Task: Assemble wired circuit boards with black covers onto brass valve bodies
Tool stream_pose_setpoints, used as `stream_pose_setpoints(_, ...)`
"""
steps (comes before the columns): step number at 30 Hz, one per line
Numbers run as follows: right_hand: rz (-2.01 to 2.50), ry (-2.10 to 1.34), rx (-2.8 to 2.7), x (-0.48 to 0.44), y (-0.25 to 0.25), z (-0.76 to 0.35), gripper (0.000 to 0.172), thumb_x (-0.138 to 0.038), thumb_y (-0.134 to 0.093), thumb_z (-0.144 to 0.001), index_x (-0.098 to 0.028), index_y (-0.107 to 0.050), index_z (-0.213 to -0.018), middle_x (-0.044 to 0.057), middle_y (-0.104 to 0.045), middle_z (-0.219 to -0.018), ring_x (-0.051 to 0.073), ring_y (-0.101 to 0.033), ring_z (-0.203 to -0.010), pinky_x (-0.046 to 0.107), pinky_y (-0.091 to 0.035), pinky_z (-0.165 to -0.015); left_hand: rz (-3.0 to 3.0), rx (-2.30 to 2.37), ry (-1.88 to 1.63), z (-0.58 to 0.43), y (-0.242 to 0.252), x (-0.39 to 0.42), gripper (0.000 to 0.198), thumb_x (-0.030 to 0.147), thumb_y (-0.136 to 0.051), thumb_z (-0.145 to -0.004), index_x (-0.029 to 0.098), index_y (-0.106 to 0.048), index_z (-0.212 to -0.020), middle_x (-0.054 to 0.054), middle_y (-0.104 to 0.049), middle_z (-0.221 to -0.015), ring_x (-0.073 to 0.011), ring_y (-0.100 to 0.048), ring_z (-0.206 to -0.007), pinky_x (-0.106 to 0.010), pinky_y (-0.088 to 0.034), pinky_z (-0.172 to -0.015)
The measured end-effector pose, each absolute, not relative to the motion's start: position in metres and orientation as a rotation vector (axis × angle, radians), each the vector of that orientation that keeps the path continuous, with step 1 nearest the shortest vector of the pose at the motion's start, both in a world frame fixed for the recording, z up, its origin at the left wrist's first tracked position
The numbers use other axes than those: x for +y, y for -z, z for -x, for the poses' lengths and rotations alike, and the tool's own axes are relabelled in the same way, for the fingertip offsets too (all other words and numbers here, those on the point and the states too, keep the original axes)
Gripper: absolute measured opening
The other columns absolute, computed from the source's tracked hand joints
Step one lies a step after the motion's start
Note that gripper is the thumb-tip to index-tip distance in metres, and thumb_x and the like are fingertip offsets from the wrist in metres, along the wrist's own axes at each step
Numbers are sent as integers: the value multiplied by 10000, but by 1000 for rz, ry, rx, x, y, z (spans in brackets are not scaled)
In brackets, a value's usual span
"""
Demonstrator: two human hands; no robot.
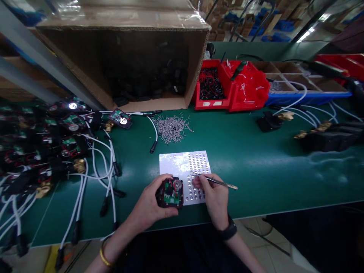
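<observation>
My left hand (pixel 150 203) grips a black housing (pixel 171 193) with a green circuit board, red wires and a round clear part showing in its open face. In my right hand (pixel 214 195) is a pair of tweezers (pixel 220 182), pinched between thumb and fingers. Their tips lie over a white sheet (pixel 172 163) that bears rows of small round silvery pieces (pixel 199 161). The housing overlaps the sheet's left lower part. Whether the tweezer tips hold a piece is too small to tell.
A heap of small screws (pixel 172 129) lies behind the sheet. Wired housings with white cables (pixel 110 167) crowd the left. At the back stand a cardboard box (pixel 159 104) of dark parts, red bins (pixel 212 104) and a blue divided tray (pixel 309 98). Black housings (pixel 327 138) sit at right.
</observation>
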State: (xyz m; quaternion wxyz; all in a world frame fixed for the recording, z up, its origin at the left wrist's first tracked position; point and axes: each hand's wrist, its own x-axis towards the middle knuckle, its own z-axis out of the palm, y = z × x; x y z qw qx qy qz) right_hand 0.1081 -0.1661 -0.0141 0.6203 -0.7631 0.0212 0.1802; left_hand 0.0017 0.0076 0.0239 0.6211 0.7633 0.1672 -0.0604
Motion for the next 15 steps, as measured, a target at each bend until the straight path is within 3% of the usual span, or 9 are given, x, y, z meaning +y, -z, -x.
stream_pose_setpoints(15, 1726, -510, -42, -168, 6, -114, 245, -394, -586, -785, -151, -564, -774, 70, -679, -682, 185, -657, -604, 294, -535, -591, -1720, 389, 56, -1, -18, 5, 697, 509, -708, -593, 195, -438, -1154, -97, -521, -1165, -269, -502, -1077, -406, -386, -948)
